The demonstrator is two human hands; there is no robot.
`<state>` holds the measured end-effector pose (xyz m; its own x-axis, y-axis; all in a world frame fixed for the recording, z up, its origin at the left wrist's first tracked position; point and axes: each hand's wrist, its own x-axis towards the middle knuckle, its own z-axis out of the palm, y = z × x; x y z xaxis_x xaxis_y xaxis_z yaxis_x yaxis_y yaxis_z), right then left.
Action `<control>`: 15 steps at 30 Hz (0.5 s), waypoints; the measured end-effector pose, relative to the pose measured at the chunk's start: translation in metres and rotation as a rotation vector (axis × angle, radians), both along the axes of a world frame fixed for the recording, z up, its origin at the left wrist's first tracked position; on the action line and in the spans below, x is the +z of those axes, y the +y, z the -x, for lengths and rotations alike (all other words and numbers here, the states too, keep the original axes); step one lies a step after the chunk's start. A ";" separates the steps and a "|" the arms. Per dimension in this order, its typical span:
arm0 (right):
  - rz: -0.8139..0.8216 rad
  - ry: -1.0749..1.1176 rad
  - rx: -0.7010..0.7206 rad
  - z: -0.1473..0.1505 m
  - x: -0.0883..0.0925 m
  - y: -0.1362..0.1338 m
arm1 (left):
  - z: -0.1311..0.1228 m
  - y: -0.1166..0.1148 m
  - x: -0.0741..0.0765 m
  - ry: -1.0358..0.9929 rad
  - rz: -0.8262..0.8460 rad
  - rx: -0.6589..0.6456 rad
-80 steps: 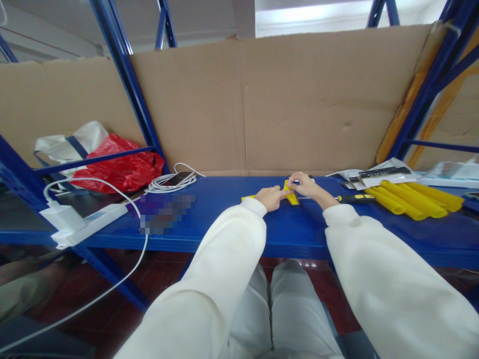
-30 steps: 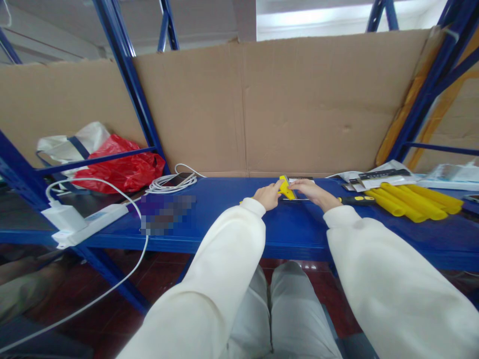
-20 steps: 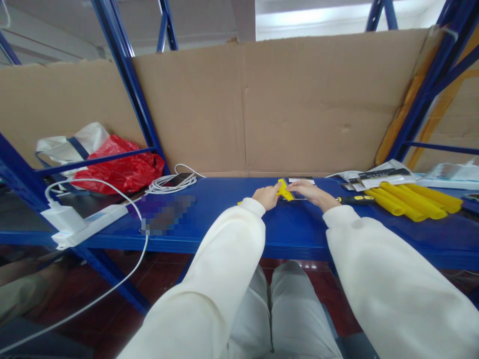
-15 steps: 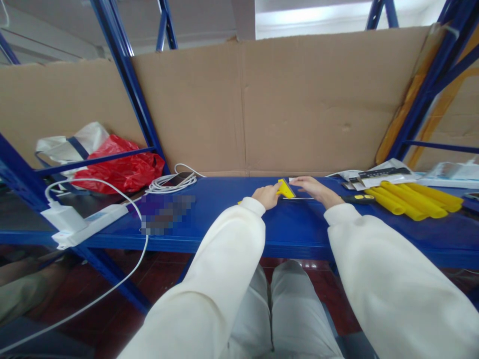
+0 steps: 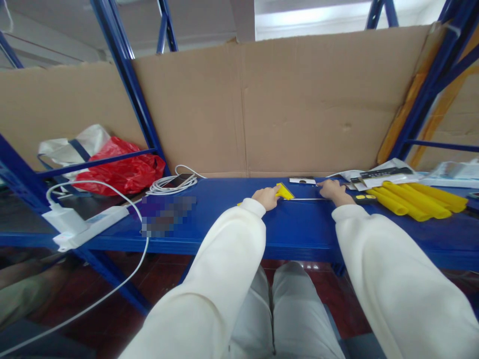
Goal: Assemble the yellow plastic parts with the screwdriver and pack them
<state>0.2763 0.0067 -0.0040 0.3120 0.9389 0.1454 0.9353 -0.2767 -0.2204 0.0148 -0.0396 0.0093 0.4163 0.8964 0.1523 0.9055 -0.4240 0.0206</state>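
Moved rightward since the earlier frame was the right hand (image 5: 332, 192), blue shelf (image 5: 224, 224) lay below, yellow tubes (image 5: 419, 201) were at right, left hand (image 5: 266, 198) pinched the yellow piece (image 5: 286, 192) mid-shelf, right fingers bent near a card (image 5: 302, 180), their hold I could not tell.

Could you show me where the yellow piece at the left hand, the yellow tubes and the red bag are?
Yellow piece (image 5: 285, 192): head view, on its uncovered part.
Yellow tubes (image 5: 407, 201): head view, about midway along one tube.
Red bag (image 5: 129, 172): head view, on its crumpled front.
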 end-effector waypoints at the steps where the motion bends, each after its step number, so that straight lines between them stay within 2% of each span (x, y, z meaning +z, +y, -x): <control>1: 0.035 -0.003 -0.008 0.002 0.001 0.000 | 0.000 0.000 0.000 0.000 -0.001 0.002; 15: 0.018 -0.069 0.028 -0.003 -0.002 0.010 | 0.000 0.001 0.000 0.013 0.004 -0.009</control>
<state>0.2791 0.0164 -0.0063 0.2754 0.9497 0.1489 0.9556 -0.2535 -0.1505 0.0149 -0.0384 0.0088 0.4264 0.8931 0.1435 0.9017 -0.4322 0.0106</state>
